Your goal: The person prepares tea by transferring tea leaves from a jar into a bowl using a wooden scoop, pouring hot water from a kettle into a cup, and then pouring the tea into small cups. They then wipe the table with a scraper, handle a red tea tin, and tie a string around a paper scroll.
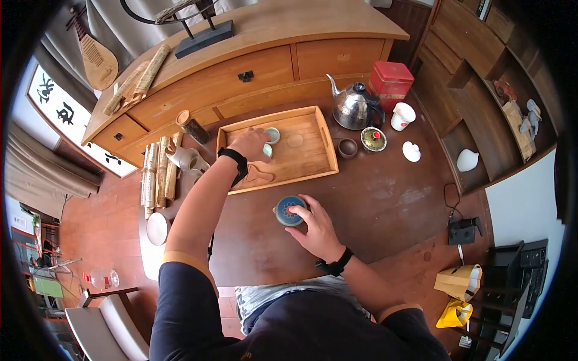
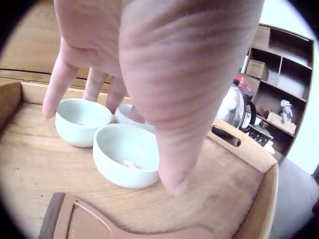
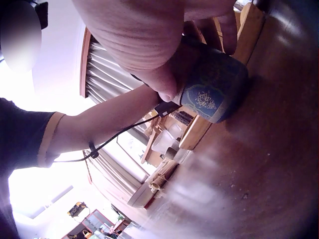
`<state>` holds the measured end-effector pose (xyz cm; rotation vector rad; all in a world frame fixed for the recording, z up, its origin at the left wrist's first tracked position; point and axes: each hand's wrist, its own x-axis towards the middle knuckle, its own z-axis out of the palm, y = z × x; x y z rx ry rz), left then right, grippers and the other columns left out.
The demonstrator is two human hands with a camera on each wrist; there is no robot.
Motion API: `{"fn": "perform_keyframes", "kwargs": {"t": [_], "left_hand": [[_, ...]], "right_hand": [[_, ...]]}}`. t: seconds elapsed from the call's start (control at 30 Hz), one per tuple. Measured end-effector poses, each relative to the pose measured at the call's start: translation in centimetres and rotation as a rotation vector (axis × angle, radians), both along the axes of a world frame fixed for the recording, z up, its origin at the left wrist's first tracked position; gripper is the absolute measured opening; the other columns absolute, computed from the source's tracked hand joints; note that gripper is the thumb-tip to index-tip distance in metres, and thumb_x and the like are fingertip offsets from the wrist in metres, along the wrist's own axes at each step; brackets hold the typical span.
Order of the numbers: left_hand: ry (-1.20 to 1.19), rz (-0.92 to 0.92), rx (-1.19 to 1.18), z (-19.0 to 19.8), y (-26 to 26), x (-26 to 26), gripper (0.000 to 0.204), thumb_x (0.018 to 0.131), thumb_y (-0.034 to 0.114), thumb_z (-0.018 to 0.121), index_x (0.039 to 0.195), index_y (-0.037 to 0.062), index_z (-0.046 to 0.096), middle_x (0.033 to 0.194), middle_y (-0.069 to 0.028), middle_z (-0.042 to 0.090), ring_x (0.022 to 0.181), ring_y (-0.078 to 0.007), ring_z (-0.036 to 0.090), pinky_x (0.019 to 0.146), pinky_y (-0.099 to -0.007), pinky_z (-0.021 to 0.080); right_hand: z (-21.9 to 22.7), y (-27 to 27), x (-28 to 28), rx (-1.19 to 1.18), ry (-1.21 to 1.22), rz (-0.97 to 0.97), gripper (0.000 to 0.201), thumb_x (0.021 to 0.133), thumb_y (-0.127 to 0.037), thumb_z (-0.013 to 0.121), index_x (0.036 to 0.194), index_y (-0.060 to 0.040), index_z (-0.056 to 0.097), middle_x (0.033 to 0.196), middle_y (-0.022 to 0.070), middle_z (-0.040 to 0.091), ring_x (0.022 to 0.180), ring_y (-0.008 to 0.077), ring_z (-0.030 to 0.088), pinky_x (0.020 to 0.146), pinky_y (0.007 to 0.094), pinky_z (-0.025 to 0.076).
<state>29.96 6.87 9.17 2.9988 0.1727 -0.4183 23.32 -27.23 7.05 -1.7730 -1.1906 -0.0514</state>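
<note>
My left hand (image 1: pixel 250 144) reaches into the wooden tray (image 1: pixel 329 142) from above. In the left wrist view its spread fingers lie around three pale green cups: a front cup (image 2: pixel 127 159), a left cup (image 2: pixel 82 122) and a partly hidden back cup (image 2: pixel 130 115). The thumb is beside the front cup, and one finger runs down past the left cup. Over the tabletop, my right hand (image 1: pixel 316 227) grips a small blue lidded teapot (image 1: pixel 283 215) with a flower pattern. A fingertip rests at its red knob, while the thumb lies along its side.
A brown flat piece (image 2: pixel 84 221) lies in the tray near the cups. Right of the tray stand a steel kettle (image 1: pixel 355 108), a dark cup (image 1: pixel 347 148), a lidded bowl (image 1: pixel 373 140) and a white cup (image 1: pixel 403 117). Bamboo scrolls (image 1: pixel 161 171) lie left.
</note>
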Motion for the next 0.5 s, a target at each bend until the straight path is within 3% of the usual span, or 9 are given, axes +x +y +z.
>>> {"fn": "perform_keyframes", "kwargs": {"t": [0.23,0.5], "left_hand": [[0.017,0.004,-0.035,0.1,-0.4,-0.5,0.081,0.072,0.053,0.086,0.138,0.0112,0.066,0.162,-0.0213,0.042,0.147,-0.0422,0.043,0.119,-0.0499,0.041],[-0.128,0.092,-0.092,1.4,-1.0,-2.2,0.104,0.068,0.041,0.093,0.156,0.0146,0.043,0.161,-0.0270,0.039,0.146,-0.0443,0.043,0.119,-0.0476,0.041]], "right_hand": [[-0.6,0.0,-0.2,0.009,0.036,0.007,0.072,0.077,-0.010,0.089,0.138,-0.0212,0.053,0.143,0.0225,0.051,0.125,0.0455,0.058,0.103,0.0516,0.051],[-1.3,0.2,-0.5,0.021,0.060,0.022,0.075,0.078,-0.009,0.089,0.141,-0.0210,0.051,0.156,0.0283,0.038,0.132,0.0486,0.054,0.107,0.0522,0.051]]}}
